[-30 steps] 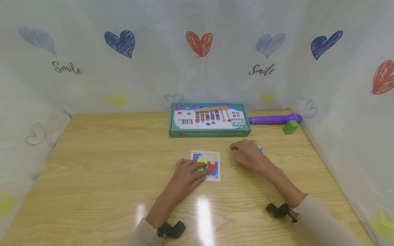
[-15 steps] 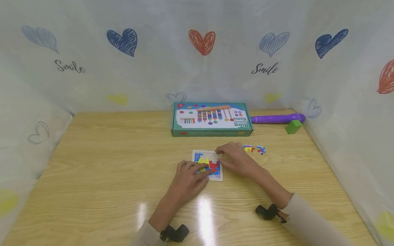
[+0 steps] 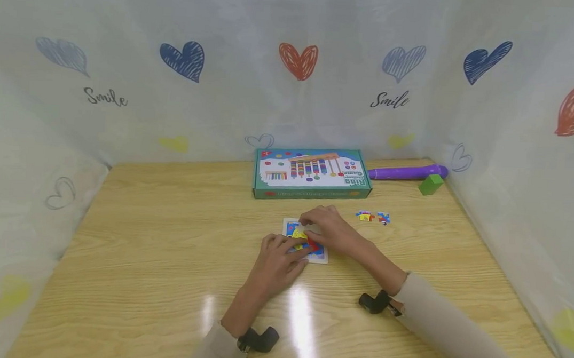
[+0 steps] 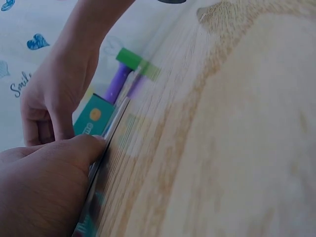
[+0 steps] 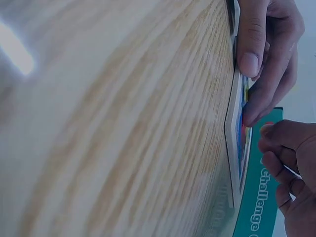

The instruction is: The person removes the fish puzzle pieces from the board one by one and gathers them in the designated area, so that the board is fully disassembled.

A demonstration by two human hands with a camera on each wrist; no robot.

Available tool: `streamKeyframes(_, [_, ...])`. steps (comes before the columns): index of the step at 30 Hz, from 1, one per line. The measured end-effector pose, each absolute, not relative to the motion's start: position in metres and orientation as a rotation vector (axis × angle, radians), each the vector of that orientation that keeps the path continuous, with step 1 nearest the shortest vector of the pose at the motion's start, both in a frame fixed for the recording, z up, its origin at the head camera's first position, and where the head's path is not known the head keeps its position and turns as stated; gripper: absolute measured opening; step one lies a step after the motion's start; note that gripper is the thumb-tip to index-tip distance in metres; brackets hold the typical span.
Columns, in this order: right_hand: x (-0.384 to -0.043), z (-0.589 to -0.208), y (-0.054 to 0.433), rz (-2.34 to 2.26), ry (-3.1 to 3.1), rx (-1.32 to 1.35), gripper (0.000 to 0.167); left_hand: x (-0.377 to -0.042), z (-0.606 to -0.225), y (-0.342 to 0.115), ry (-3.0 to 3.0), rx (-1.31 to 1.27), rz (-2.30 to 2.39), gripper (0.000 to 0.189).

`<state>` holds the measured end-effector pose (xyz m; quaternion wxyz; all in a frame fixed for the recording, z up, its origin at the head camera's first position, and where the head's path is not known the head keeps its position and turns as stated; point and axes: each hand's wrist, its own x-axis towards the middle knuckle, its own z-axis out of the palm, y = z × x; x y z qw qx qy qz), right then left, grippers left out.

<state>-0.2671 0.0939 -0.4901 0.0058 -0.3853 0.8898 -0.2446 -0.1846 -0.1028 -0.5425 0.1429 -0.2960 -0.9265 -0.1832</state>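
Puzzle [image 3: 318, 253] | left hand [image 3: 274, 264]: fingers straight across left edge | right hand [image 3: 331, 231]: fingers bent, hold unclear | table [image 3: 169, 222] broad leftward

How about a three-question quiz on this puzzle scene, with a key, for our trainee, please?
1. Which hand is nearer the loose puzzle pieces?
2. True or false: in the head view, the green block stands in front of the purple stick.
3. Fill in: the left hand has its fingers on the ____.

Key:
1. The right hand.
2. True.
3. Puzzle.
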Motion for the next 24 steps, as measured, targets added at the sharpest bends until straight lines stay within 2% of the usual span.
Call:
streamKeyframes(13, [-0.275, -0.492, 0.079, -0.729, 2.73, -1.228, 0.013, -0.185, -0.54, -0.102, -2.644, -0.872, -0.546, 0.025])
streamKeyframes(24, [-0.277, -0.488, 0.071, -0.77, 2.646, -1.082, 0.016, -0.184, -0.539, -0.103, -2.68, -0.866, -0.555, 0.027])
